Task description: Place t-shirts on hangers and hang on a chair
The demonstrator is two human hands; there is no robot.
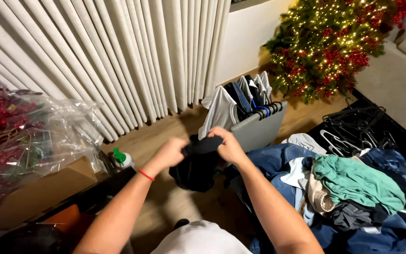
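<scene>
Together we grip a black garment (197,162) at frame centre, left hand (171,153) and right hand (230,146) both closed on its top edge. Right of it lies a clothes pile (353,188); above, a grey bin (258,129) of hangered clothes.

Black garment (197,164): soft matt cloth. Curtain (118,56): matt ribbed fabric, cream. Floor (165,136): smooth wood, light sheen. Wrap (48,127) over red berries: clear glossy plastic, crinkled. Hangers (353,127): smooth black and white plastic. Clothes pile (353,188): denim, green matt cotton. Box (38,193): matt cardboard.
</scene>
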